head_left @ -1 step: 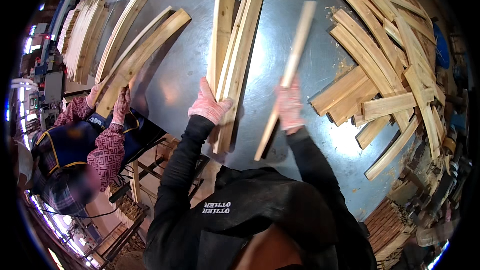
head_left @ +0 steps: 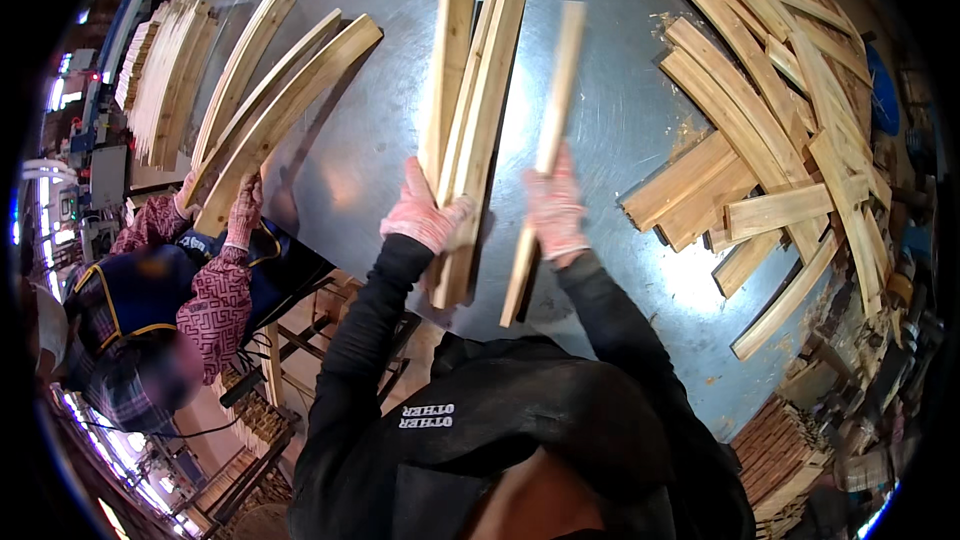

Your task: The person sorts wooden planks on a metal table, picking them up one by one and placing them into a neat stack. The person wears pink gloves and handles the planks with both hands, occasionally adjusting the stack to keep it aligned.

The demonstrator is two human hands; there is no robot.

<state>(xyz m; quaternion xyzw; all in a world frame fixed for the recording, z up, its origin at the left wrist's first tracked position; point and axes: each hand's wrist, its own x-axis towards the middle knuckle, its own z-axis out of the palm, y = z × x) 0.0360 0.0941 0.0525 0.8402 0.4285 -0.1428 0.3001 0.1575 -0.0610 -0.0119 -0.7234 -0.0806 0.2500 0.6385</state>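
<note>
My left hand [head_left: 428, 212], in a pinkish-white knit glove, is closed around the near part of some wooden strips [head_left: 488, 90] lying side by side on the metal table. Another strip [head_left: 446, 70] in this group angles away at its far end, leaving a narrow gap. In my right hand [head_left: 556, 208], gloved the same way, is a single narrow wooden strip [head_left: 563, 70], slightly blurred. It is tilted a little and apart from the group, just to the right of it. The fingers under the strip are partly hidden.
A grey metal table [head_left: 610, 310] spreads beneath the wood. To the left, a co-worker's gloved hands [head_left: 242, 210] hold two wooden strips [head_left: 300, 110], near stacked strips [head_left: 180, 80]. A loose pile of boards [head_left: 740, 110] and sawdust covers the right side.
My right hand has moved left with its strip, closer to the group under my left hand. The co-worker's two strips have come slightly apart.
</note>
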